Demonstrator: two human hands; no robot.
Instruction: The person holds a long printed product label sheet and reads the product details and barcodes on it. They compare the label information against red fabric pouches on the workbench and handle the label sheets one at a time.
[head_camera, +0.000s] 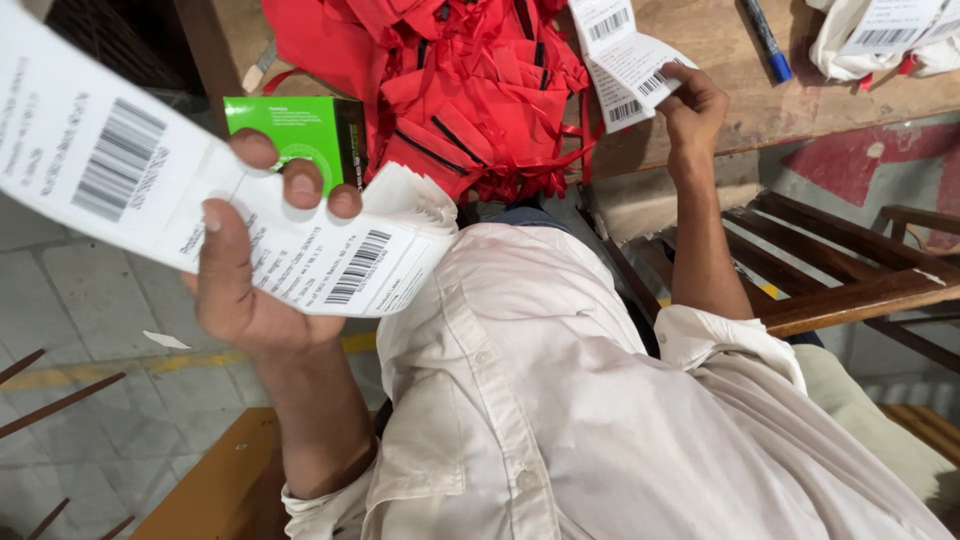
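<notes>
White barcode label stack (330, 255) – fanned, held up – loose label strips (625, 60) raised above the wooden table.

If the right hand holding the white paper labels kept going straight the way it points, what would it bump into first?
Probably the wooden table. The right hand, gripping white barcode labels, reaches up toward the tabletop, where a pile of red fabric bags lies to one side and a blue marker pen to the other. Depth is hard to judge.

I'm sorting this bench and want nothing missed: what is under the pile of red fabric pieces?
Under the red fabric pile only the wooden table shows at its edges. A green box sits beside it, partly hidden by the left hand. Anything beneath the pile itself is covered.
</notes>
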